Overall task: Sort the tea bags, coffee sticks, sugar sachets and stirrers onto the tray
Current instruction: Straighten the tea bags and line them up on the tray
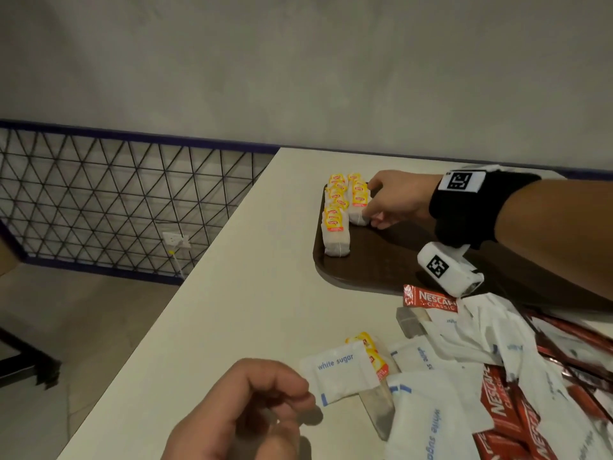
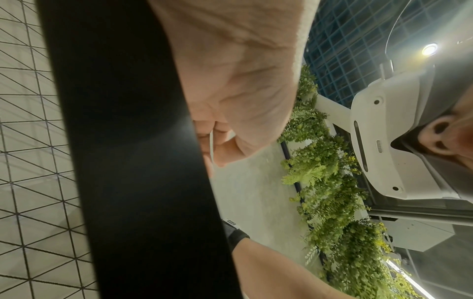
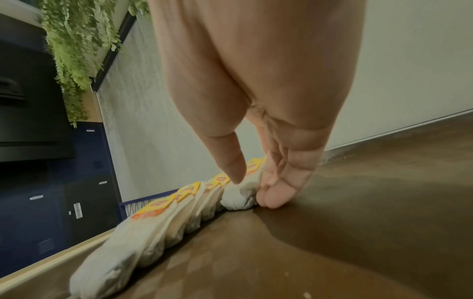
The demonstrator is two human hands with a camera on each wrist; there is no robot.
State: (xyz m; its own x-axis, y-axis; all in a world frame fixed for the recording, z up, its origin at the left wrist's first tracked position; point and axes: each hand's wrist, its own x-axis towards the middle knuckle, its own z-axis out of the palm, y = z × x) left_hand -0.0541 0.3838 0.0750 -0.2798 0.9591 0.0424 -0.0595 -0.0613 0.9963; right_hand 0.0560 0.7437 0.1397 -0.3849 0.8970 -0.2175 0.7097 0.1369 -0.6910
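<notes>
A dark brown tray lies on the white table. In its far left corner stand two rows of tea bags with yellow tags. My right hand pinches the front tea bag of the right row, thumb on top and fingers at its side. My left hand hovers near the table's front with curled fingers. It pinches a thin white strip; I cannot tell what the strip is. A white sugar sachet lies beside its fingertips.
A loose heap of sugar sachets and red coffee sticks covers the table's near right. One red coffee stick lies at the tray's near rim. Another tea bag sits under the sachet. The table's left edge drops to the floor beside a wire fence.
</notes>
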